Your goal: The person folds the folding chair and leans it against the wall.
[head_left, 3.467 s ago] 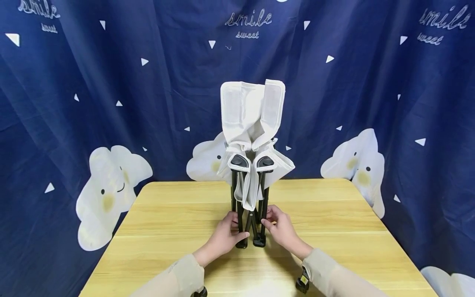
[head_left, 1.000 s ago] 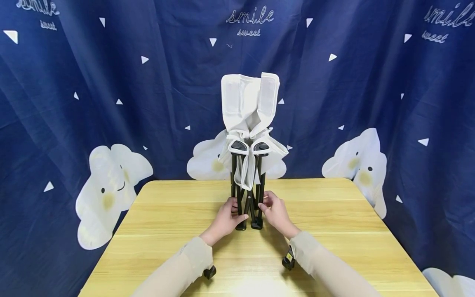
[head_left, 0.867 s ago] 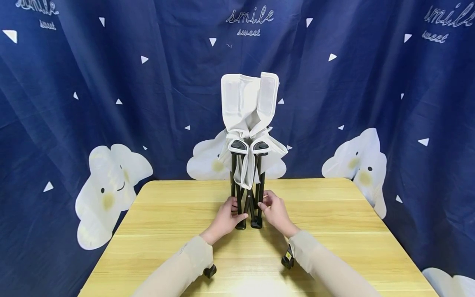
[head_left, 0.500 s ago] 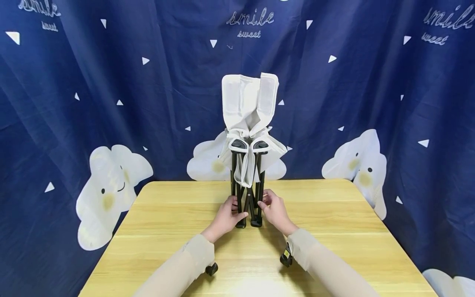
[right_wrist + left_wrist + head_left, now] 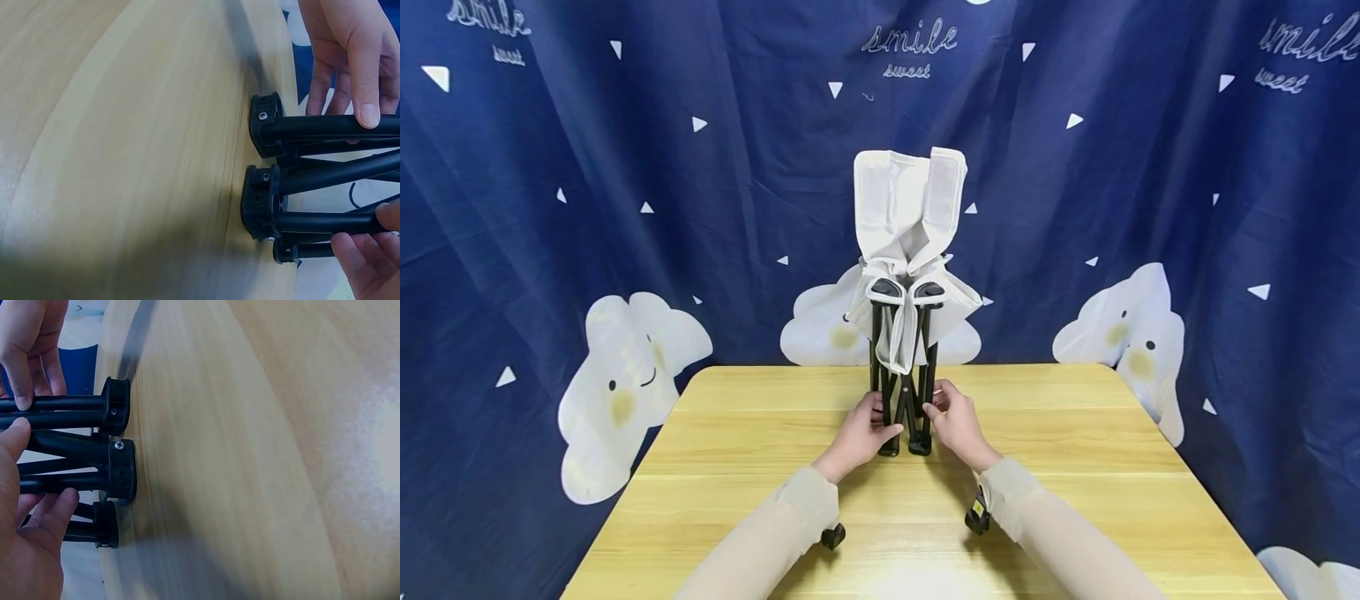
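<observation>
A folded camping chair point(image 5: 907, 208) stands upright on the wooden table point(image 5: 760, 492), its white fabric bunched above thin black legs point(image 5: 887, 375). My left hand point(image 5: 859, 433) grips the left legs low down, the thumb across the front. On the other side my right hand point(image 5: 958, 423) pinches the right leg between thumb and fingers. In the left wrist view the black plastic feet point(image 5: 120, 472) sit at the tabletop, with my left hand point(image 5: 31, 550) around one pair of legs. The right wrist view has my right hand point(image 5: 375, 256) at a leg. Some fingertips are hidden behind the legs.
A navy curtain point(image 5: 760, 167) with printed clouds and white triangles hangs behind the table and along both sides. The chair stands near the table's far edge. A small black device point(image 5: 977, 512) hangs under the right sleeve cuff, another point(image 5: 832, 536) under the left.
Over the last few seconds both hands have moved the chair away from me, toward the table's far edge. In the last second it has shifted only slightly. Both grips look the same.
</observation>
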The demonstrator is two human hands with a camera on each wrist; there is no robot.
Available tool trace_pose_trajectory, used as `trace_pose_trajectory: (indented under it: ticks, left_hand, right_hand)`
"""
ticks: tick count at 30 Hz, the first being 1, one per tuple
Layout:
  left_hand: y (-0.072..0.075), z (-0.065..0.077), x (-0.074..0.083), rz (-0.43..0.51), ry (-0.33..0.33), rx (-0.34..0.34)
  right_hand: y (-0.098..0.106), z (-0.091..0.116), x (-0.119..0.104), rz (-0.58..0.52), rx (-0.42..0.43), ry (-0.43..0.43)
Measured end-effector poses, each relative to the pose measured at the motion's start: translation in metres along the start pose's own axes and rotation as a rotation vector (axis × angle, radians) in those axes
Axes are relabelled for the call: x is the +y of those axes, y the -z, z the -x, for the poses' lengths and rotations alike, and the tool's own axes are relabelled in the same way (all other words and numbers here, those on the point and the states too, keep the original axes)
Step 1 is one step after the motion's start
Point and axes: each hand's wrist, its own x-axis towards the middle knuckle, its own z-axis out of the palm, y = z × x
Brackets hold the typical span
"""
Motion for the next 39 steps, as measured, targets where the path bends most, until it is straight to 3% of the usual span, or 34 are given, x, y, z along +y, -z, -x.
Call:
trace_pose_trajectory:
  ticks: [39]
  left_hand:
    - [-0.005, -0.027, 0.0, 0.035, 0.002, -0.009]
  right_hand:
    - [-0.001, -0.026, 0.014, 0.025, 0.006, -0.036]
